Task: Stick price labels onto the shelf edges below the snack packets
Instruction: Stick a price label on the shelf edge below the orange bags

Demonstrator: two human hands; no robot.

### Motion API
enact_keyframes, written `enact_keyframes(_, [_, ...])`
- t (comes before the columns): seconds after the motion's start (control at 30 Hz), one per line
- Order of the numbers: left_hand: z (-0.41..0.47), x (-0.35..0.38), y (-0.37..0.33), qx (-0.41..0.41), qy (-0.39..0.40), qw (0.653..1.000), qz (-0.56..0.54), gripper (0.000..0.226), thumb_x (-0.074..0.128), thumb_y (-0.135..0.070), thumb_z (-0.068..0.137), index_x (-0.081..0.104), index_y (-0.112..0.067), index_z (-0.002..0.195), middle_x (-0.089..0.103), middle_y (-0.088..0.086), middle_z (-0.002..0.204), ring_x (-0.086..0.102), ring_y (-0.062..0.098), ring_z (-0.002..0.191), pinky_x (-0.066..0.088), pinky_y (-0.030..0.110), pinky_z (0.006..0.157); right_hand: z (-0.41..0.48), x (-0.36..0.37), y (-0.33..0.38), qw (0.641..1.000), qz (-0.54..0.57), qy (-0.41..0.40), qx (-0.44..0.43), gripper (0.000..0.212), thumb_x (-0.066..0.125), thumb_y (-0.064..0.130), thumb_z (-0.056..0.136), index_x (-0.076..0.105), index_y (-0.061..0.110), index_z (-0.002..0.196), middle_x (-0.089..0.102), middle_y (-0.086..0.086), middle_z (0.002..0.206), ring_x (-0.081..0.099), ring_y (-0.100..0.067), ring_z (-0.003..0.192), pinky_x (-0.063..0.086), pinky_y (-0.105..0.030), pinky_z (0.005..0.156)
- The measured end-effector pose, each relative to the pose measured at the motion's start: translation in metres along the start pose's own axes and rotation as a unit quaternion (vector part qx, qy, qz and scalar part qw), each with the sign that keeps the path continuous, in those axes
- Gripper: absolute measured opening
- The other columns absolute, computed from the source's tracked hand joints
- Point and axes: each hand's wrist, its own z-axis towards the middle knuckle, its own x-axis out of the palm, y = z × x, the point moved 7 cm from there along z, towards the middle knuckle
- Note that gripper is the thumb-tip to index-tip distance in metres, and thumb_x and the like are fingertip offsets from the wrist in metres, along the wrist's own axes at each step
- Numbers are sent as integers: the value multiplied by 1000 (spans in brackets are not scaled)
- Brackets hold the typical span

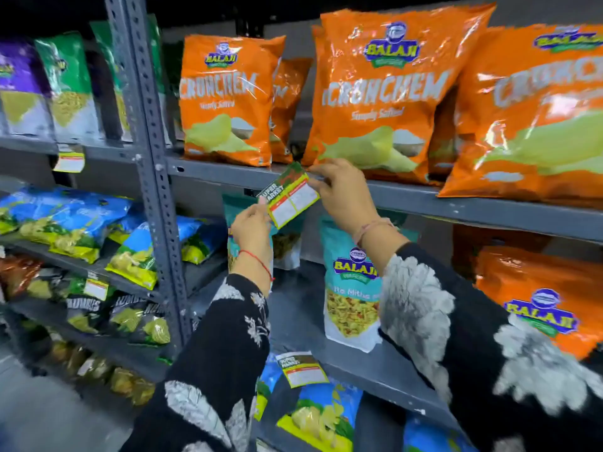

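Note:
A green, red and yellow price label (289, 197) is tilted against the grey shelf edge (456, 203) below the orange Crunchem snack packets (380, 93). My right hand (342, 194) pinches the label's upper right corner at the shelf edge. My left hand (251, 228) grips its lower left corner. Another orange packet (228, 99) stands to the left on the same shelf.
One stuck label (301, 370) hangs on the lower shelf edge, another label (69, 162) on the left bay and a third label (96, 288) further down. A perforated grey upright (153, 190) divides the bays. A teal packet (350, 288) stands behind my right wrist. Blue packets (65, 220) lie at left.

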Motion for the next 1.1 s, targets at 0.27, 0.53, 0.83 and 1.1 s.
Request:
enact_keyframes(0.27, [20, -1, 2, 52, -50, 996, -54, 18, 67, -1, 73, 56, -14, 67, 57, 9, 74, 54, 25, 76, 50, 36, 71, 28, 19, 11, 994, -72, -69, 45, 14, 63, 24, 82, 64, 11, 87, 64, -12, 102, 58, -31, 93, 48, -39, 73])
enact_keyframes(0.53, [13, 13, -40, 189, 28, 981, 24, 11, 70, -1, 69, 63, -4, 78, 55, -5, 62, 51, -5, 52, 44, 10, 56, -33, 16, -26, 942, 115, -285, 132, 6, 69, 11, 77, 67, 8, 71, 66, -12, 73, 50, -11, 65, 36, -15, 57])
enact_keyframes(0.83, [21, 19, -34, 161, 39, 986, 27, 12, 72, -6, 68, 67, -4, 78, 61, -3, 65, 57, 12, 62, 51, 28, 68, -30, 19, -34, 939, 90, -310, 123, 7, 68, 13, 78, 68, 7, 73, 65, -11, 71, 44, -4, 63, 35, -4, 59])
enact_keyframes(1.1, [30, 13, -29, 119, 29, 991, 50, 23, 81, -23, 58, 60, -17, 53, 61, 7, 62, 55, 20, 60, 50, 31, 63, -23, 8, -22, 953, 21, -268, 139, 24, 70, 15, 78, 47, 6, 75, 49, -14, 83, 45, -26, 66, 32, -27, 59])
